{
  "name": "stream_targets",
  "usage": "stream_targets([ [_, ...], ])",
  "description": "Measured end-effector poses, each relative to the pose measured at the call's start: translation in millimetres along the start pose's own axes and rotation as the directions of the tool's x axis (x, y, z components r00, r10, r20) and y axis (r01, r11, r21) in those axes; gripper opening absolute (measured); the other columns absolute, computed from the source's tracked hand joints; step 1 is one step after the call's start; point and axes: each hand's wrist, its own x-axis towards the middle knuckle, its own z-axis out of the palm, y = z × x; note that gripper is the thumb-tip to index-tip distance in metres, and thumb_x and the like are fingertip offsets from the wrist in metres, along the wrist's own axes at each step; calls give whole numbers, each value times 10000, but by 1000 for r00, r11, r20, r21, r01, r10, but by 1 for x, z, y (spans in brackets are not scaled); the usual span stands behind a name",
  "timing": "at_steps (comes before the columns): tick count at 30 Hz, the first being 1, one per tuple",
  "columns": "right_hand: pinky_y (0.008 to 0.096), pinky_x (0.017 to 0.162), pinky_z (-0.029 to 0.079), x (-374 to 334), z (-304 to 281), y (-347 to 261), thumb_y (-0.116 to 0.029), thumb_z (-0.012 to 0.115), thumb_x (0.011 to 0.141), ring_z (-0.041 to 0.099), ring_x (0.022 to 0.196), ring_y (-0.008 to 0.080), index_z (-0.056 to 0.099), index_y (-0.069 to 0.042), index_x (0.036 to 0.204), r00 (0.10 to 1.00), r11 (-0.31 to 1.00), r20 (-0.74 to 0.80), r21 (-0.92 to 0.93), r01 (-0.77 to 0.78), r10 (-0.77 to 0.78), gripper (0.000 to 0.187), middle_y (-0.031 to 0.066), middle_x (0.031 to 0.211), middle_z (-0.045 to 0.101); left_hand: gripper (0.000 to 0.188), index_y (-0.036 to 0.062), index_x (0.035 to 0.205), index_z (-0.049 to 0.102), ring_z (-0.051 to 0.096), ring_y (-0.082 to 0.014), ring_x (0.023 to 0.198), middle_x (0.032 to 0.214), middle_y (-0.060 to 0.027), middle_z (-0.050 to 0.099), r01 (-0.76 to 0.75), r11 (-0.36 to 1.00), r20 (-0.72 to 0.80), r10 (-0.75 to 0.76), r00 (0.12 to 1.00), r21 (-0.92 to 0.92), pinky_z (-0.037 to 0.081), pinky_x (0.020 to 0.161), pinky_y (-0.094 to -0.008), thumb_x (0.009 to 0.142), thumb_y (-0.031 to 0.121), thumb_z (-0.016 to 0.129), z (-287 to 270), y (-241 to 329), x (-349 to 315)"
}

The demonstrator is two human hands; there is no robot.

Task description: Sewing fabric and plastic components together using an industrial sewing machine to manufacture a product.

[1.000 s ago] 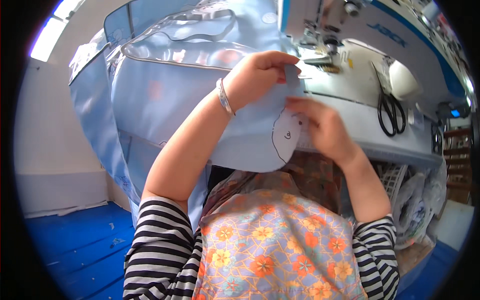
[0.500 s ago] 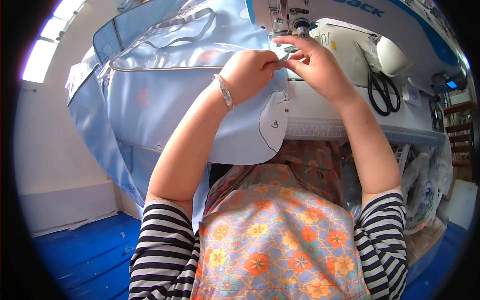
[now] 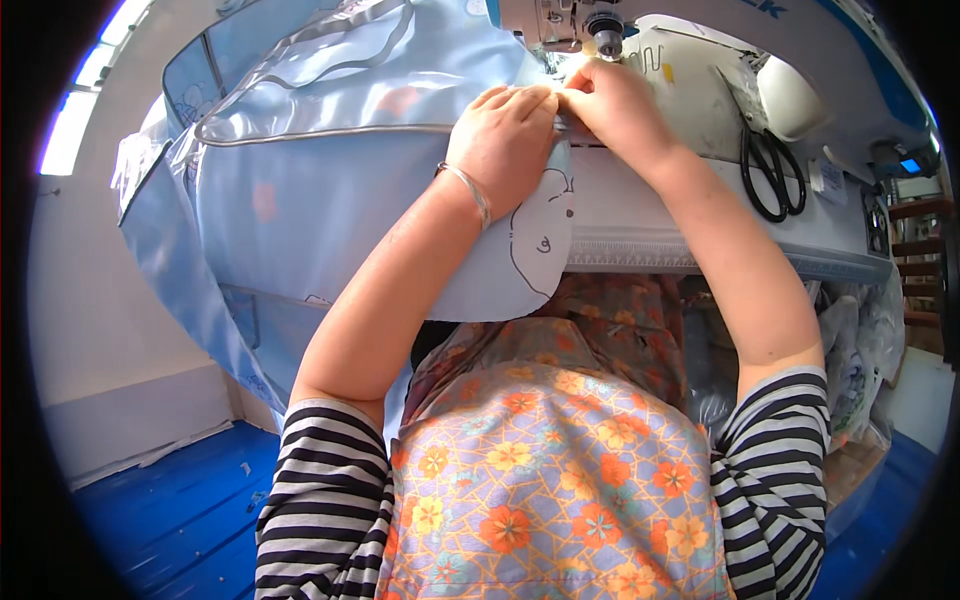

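A light blue, glossy printed sheet (image 3: 330, 210) with grey edging and a white cartoon shape spreads over the left of the sewing table. My left hand (image 3: 503, 140) rests on its right part, fingers bent close together at the edge; its thumb is hidden. Touching those fingertips, my right hand (image 3: 612, 108) pinches the sheet's edge between thumb and forefinger. Both hands are just in front of the sewing machine (image 3: 700, 30), below its needle area. The exact bit between the fingers is too small to make out.
Black-handled scissors (image 3: 770, 180) lie right of my right hand, beside a white rounded part (image 3: 790, 100) on the machine bed. A ruler strip (image 3: 640, 255) runs along the table's front edge. Clear plastic bags (image 3: 865, 350) hang below at the right. Blue flooring (image 3: 190, 520) shows at lower left.
My left hand has turned its back upward and laid its fingers over the edge. My right fingers have closed in from a spread position. The view has shifted slightly.
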Motion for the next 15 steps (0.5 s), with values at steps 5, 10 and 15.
stream_targets([
  [5, 240, 622, 507, -8, -8, 5, -89, 583, 912, 613, 693, 105, 630, -8, 991, 980, 886, 149, 426, -181, 129, 123, 43, 805, 644, 268, 33, 1014, 644, 588, -215, 1063, 1092, -58, 648, -75, 997, 1, 75, 997, 13, 417, 958, -361, 760, 82, 573, 4, -9, -6],
  [10, 238, 661, 502, -31, -17, 10, -38, 559, 899, 587, 690, 91, 641, -1, 972, 997, 987, 78, 162, -26, 13, 116, 37, 793, 646, 309, 48, 1047, 652, 586, -198, 1074, 1111, -32, 646, -51, 995, 86, 43, 995, 87, 410, 954, -352, 751, 75, 566, 1, -8, -7],
  [15, 332, 659, 510, -38, -9, 6, -29, 584, 853, 609, 720, 238, 670, -74, 1064, 890, 882, -96, -217, 418, -446, 233, 94, 847, 609, 318, 54, 1063, 652, 584, -204, 1082, 1124, -38, 645, -42, 999, 92, 39, 995, 24, 414, 949, -356, 758, 83, 567, -5, -7, -9],
])
